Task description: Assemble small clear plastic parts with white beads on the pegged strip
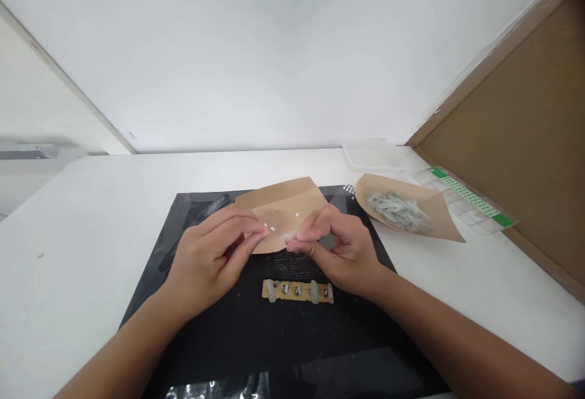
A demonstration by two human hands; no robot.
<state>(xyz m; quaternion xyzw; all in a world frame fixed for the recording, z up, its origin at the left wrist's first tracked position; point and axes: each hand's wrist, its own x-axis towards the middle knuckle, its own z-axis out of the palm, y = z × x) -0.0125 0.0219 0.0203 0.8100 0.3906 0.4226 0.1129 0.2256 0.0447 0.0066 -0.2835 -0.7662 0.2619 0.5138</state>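
Note:
Both hands are raised over a sheet of brown paper (278, 195), fingertips a short way apart. My left hand (208, 253) pinches thumb against forefinger; what is between them, if anything, is too small to make out. In a similar pinch, my right hand (345, 247) has a small whitish piece (289, 237) at its fingertips. Tiny white chips lie on the paper. Nearer to me, a narrow tan strip (298, 291) rests flat on the black mat (274, 338), bearing pale translucent pieces across it and several small shiny parts.
At the right, a brown paper scoop (443, 219) holds a heap of pale green-white slivers (397, 209). Beyond it are a clear divided case with a green label (475, 198) and a clear tray (375, 155). A brown board (516, 125) stands along the right side.

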